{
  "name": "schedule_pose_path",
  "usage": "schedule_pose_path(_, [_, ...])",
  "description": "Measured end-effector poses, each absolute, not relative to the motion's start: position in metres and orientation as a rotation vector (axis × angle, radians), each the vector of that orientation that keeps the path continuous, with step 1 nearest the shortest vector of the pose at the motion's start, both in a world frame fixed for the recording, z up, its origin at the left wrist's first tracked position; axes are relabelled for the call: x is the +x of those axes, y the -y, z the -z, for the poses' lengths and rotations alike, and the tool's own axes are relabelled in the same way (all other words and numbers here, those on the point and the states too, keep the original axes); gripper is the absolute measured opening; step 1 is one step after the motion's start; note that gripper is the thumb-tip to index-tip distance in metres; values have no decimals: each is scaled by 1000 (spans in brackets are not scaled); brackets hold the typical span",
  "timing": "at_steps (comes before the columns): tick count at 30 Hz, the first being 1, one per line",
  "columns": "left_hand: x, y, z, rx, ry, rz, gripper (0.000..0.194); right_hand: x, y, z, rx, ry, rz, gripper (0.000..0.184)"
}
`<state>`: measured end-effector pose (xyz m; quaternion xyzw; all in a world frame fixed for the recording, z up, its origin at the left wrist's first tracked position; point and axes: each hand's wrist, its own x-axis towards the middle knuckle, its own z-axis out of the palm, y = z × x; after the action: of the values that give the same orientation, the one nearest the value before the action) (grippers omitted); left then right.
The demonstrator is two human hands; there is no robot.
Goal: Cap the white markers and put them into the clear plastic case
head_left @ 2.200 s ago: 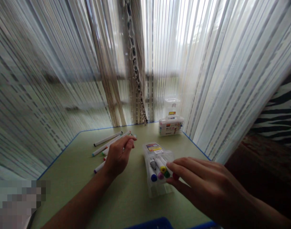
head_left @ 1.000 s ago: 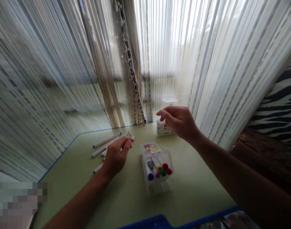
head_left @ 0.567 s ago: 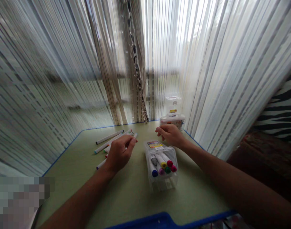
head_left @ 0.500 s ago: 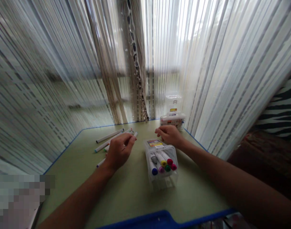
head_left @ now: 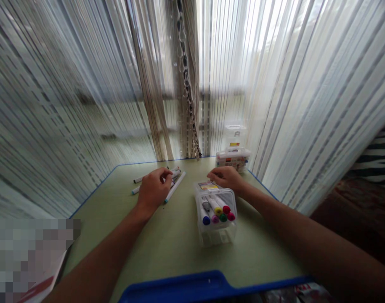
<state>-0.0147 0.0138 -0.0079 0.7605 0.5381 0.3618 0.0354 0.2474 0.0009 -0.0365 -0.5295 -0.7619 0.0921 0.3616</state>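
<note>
My left hand (head_left: 154, 190) is over a loose group of white markers on the table, fingers curled in a pinch around a white marker (head_left: 176, 173) partly hidden by them. Just right of it lies a white marker with a teal end (head_left: 176, 186). A clear plastic box (head_left: 216, 238) stands at the middle right, with several markers (head_left: 215, 206) in it, their coloured ends facing me. My right hand (head_left: 226, 176) is behind the box's far end, its fingers bent and together. What they hold, if anything, is hidden.
A second clear case (head_left: 233, 160) with a handle stands at the table's far right corner, against striped string curtains (head_left: 274, 105). The green table (head_left: 167, 244) has a blue rim. A blue tray edge (head_left: 179, 286) lies along the front.
My left hand has shifted slightly left and back over the markers, and the teal-ended marker now shows beside it. The right hand stays behind the box. The view has turned a little left.
</note>
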Motion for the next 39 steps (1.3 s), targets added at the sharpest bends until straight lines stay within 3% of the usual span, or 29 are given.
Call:
schedule_pose_path(11, [-15, -15, 10, 2400, -1683, -982, 22, 248, -1, 35, -1367, 1974, -280, 35])
schedule_pose_path(22, [-19, -14, 7, 2528, -1878, -506, 32, 248, -1, 36, -1361, 1994, -278, 36])
schedule_pose_path(39, [-27, -19, 9, 2537, -1872, -435, 31, 248, -1, 37, -1360, 2014, -303, 37])
